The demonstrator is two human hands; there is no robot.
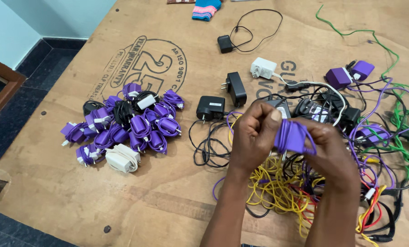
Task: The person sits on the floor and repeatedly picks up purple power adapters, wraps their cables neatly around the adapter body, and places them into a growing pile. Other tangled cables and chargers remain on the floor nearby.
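Left hand: the left hand (pixel 254 137), nearest the camera with its forearm rising from the bottom edge, is curled into a tight fist around one end of a coiled purple cable bundle (pixel 292 136).
Right hand: the right hand (pixel 334 153) is closed on the other side of the same coil, fingers (pixel 312 130) wrapped over the loops.
Cable bundle: held in the air between both hands, just above a tangle of yellow, red and black wires (pixel 282 190) on the brown plywood board (pixel 168 201).
Finished pile: a heap of wound purple cables (pixel 131 126) lies well apart to the left, with a white charger block (pixel 122 158) at its near edge.
Loose gear: black plug adapters (pixel 222 98), a white plug adapter (pixel 263 67) and green wire (pixel 401 114) lie beyond and to the right.
Risk: the coil looks only hand-held, so a slackened grip could likely let the loops spring open; any trailing end might snag in the tangle below.
Pose: both wrists are bent inward, knuckles facing each other, hands nearly touching over the coil.
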